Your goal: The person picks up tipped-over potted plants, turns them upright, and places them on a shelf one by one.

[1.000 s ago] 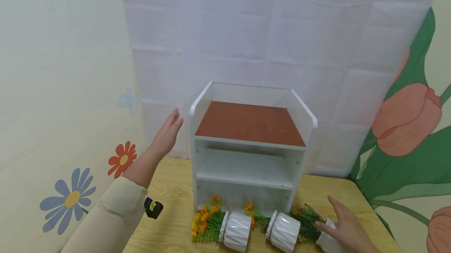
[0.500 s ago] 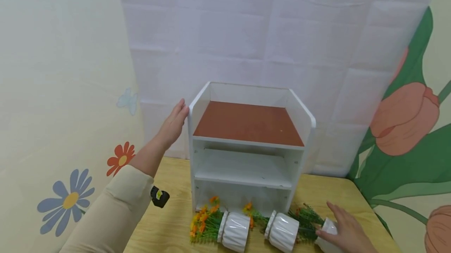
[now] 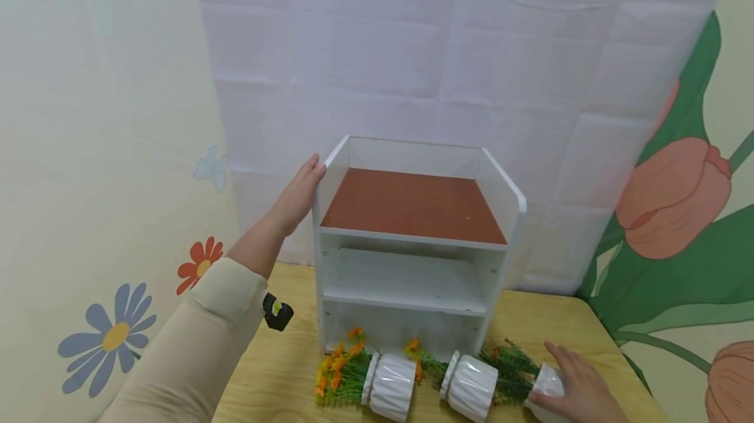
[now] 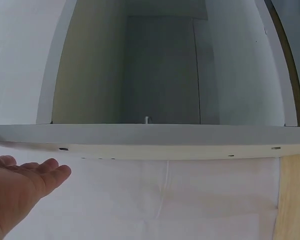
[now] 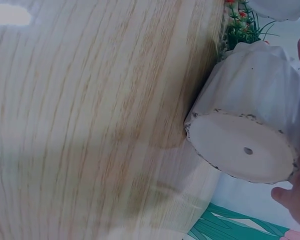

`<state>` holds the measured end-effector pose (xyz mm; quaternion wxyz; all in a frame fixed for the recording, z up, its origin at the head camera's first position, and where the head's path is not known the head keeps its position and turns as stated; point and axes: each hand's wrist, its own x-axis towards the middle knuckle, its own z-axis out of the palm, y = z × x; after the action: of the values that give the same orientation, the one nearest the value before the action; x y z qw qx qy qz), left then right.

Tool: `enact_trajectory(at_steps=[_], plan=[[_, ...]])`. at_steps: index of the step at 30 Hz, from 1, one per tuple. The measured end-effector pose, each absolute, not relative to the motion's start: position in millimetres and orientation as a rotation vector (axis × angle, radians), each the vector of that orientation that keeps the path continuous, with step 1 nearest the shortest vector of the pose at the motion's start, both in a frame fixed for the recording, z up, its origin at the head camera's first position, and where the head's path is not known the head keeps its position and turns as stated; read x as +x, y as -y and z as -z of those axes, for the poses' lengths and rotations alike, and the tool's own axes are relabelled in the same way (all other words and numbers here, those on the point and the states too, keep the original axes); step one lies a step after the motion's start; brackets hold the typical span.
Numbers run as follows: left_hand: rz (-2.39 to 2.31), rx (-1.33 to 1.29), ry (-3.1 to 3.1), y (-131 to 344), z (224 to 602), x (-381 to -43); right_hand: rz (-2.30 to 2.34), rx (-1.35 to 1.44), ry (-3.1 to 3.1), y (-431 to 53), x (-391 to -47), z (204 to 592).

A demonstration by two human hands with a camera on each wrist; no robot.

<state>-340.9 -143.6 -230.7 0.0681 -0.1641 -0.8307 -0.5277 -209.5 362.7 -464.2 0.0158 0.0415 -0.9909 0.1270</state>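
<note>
Straight fingers of my left hand (image 3: 297, 200) rest against the upper left side panel of a white shelf unit (image 3: 412, 239) with a brown top; the left wrist view shows this hand (image 4: 20, 195) beside the panel edge. At the lower right, my right hand (image 3: 580, 387) spreads thumb and fingers over a white ceramic flower pot (image 3: 549, 380) lying on its side. In the right wrist view the pot's base (image 5: 240, 147), with a small hole, faces the camera, and digits show at the right edge. Whether they press on the pot is partly hidden.
Two more white pots, a left one (image 3: 391, 385) and a middle one (image 3: 470, 385), lie on their sides before the shelf, with orange flowers (image 3: 334, 370) beside them. Dark green foliage (image 3: 512, 367) points from the right pot. All stand on a wooden table (image 3: 277, 351) before a white cloth.
My left hand has moved right and up, from beside the shelf onto its side panel. My right hand has shifted slightly around the right pot. The pots stay nearly in place.
</note>
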Motion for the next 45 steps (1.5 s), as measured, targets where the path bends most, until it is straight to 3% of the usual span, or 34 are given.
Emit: enact_trajectory(at_steps=[11,45], plan=[[1.501,-0.519,2.659,136.8,211.6,-340.1,-0.38,0.089,3.129,-366.2,-205.8,467.7],[1.542,-0.487,2.665,140.7,211.4,-338.7,-0.485,-0.008,3.209,-361.4,-207.7,470.6]])
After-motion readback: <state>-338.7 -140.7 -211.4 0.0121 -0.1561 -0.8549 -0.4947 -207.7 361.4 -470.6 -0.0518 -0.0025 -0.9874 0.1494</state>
